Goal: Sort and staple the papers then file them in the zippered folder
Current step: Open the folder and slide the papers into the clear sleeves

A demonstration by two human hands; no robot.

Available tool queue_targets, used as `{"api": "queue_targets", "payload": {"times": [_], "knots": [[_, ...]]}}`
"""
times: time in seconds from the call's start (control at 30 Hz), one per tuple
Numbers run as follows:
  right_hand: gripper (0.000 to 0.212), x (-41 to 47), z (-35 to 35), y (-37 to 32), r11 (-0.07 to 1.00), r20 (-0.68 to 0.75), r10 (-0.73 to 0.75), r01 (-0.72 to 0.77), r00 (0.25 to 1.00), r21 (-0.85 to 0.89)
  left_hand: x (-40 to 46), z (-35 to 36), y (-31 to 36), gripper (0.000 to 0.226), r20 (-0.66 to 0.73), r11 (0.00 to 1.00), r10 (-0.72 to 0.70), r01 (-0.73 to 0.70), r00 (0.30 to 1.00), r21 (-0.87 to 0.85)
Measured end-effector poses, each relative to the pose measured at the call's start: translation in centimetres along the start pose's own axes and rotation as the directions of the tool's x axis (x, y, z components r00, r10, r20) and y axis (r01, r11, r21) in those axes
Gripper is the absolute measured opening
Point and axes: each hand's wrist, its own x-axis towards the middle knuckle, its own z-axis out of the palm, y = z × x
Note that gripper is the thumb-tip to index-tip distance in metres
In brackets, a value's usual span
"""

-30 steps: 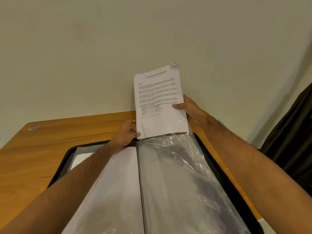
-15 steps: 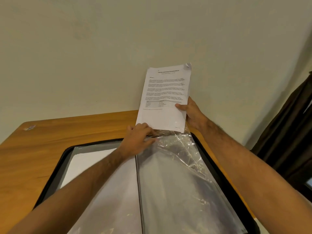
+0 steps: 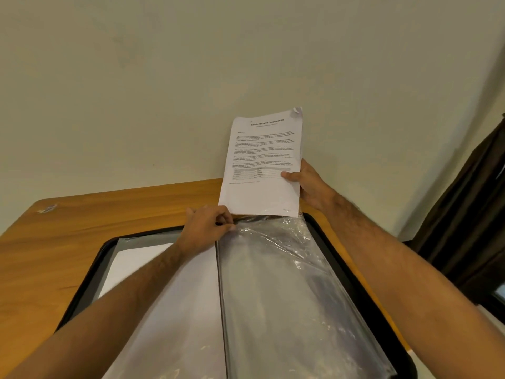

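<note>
A black zippered folder (image 3: 90, 283) lies open on the wooden table, with clear plastic sleeves on both halves. My right hand (image 3: 308, 187) holds a stapled set of printed papers (image 3: 262, 170) upright by its right edge, its bottom edge just above the top opening of the right-hand clear sleeve (image 3: 284, 291). My left hand (image 3: 210, 228) pinches the top left corner of that sleeve at the folder's spine. White sheets (image 3: 131, 266) show inside the left-hand sleeves. A curled corner sits at the papers' top right.
The wooden table (image 3: 82, 222) reaches a pale wall right behind the folder. A small scrap (image 3: 47, 208) lies near the table's far left corner. A dark curtain (image 3: 470, 214) hangs at the right.
My left hand slid from the papers' lower left corner onto the sleeve's top edge and pinched it. The papers shifted right and slightly up in my right hand.
</note>
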Motion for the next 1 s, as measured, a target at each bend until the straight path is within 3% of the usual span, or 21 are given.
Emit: {"api": "queue_targets", "payload": {"times": [0.13, 0.5, 0.57, 0.67, 0.73, 0.9, 1.0], "knots": [[0.066, 0.4, -0.6, 0.4, 0.997, 0.021, 0.048, -0.047, 0.999, -0.058, -0.3, -0.4, -0.9, 0.01, -0.005, 0.999, -0.054, 0.054, 0.999, -0.009], [0.055, 0.3, -1.2, 1.4, 0.994, 0.031, 0.079, -0.081, 0.996, 0.08, -0.6, 0.0, -1.2, 0.011, -0.013, 0.995, -0.035, 0.034, 0.999, -0.094], [0.054, 0.3, -1.4, 1.5, 0.995, 0.008, 0.1, -0.1, 0.995, -0.029, -0.6, 0.0, -1.2, 0.014, -0.02, 0.997, -0.021, 0.02, 1.0, -0.068], [0.058, -0.1, -1.2, 1.3, 0.925, 0.026, 0.08, -0.064, 0.996, -0.375, -0.5, 0.2, -1.2, 0.016, -0.029, 0.999, -0.01, 0.009, 1.0, -0.038], [0.058, -0.5, -1.0, 1.3, 0.884, 0.053, 0.055, -0.024, 0.997, -0.467, -0.5, 0.3, -1.2, 0.015, -0.025, 0.999, -0.014, 0.013, 1.0, -0.037], [0.06, -0.4, -1.5, 2.1, 0.968, 0.08, 0.04, -0.019, 0.996, -0.25, -0.5, 0.3, -1.2, 0.012, -0.045, 1.0, -0.015, 0.015, 0.999, -0.001], [0.063, -0.1, -1.7, 1.9, 0.976, 0.079, 0.039, -0.021, 0.996, -0.216, -0.4, 0.1, -1.1, 0.014, -0.046, 1.0, 0.0, 0.0, 0.999, 0.004]]}}
